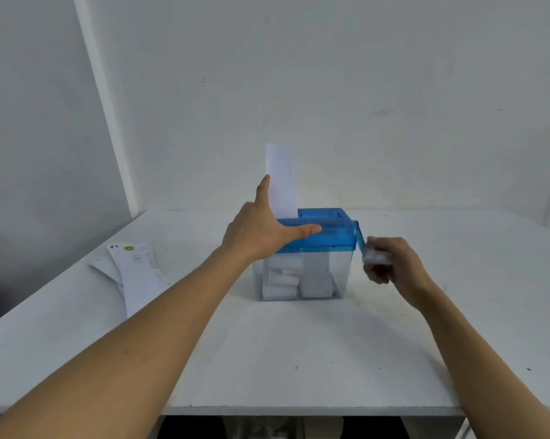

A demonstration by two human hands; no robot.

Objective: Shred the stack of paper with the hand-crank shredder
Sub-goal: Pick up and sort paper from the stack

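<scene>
Left grip [261, 231] spread, palm resting on the blue lid [335, 236] of the shredder [322, 214]. Thumb laid along the lid, forefinger raised beside the paper strip [281, 182], which stands upright in the slot just behind the palm. Right grip [391, 264] curled round the white knob [374, 260] of the crank [361, 243], at the shredder's right end. Clear bin [341, 270] below the left grip holds white paper pieces [283, 284]. Paper stack [137, 274] lies on the table [299, 343], well left of the left grip.
</scene>
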